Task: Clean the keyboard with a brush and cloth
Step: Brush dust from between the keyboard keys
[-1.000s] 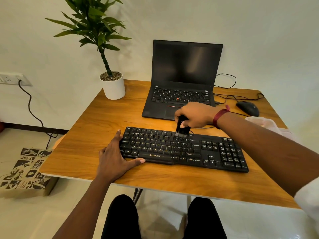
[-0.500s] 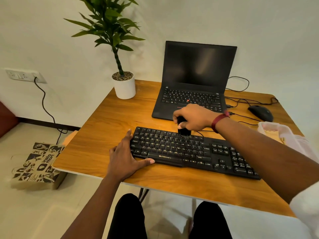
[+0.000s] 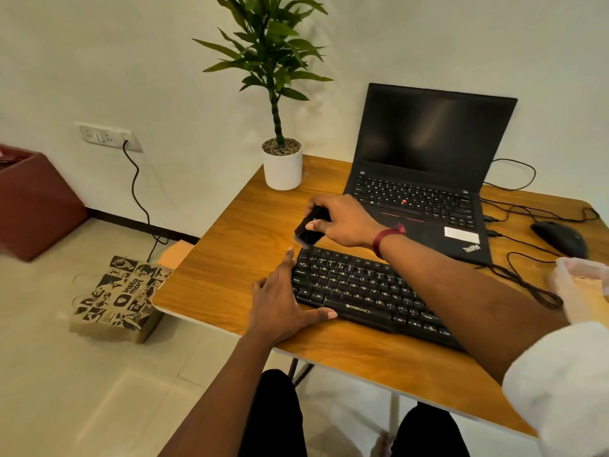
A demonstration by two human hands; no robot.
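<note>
Since a second ago: right hand (image 3: 342, 222) and the small black hand brush (image 3: 309, 230) have shifted from mid top row to the far left corner of the black full-size plastic keyboard (image 3: 362, 291). Left hand unchanged.

Floor, left: printed brown paper bag (image 3: 118, 295).
Left hand (image 3: 280, 305): flat on the wood-grain table (image 3: 224, 258), fingers straight, holding nothing, braced against the keyboard's left end, thumb along its front edge.
Brush: gripped in the right hand's curled fingers and thumb, tilted, bristle end down at the keyboard corner; contact not clear.
Keyboard: lies near the table's front edge, angled.
Behind it: white pot with green plant (image 3: 283, 169), then open black laptop (image 3: 425, 166), screen dark.
Right: black mouse (image 3: 560, 239); pale cloth (image 3: 580, 288) on the table's right edge, well apart from both hands.
</note>
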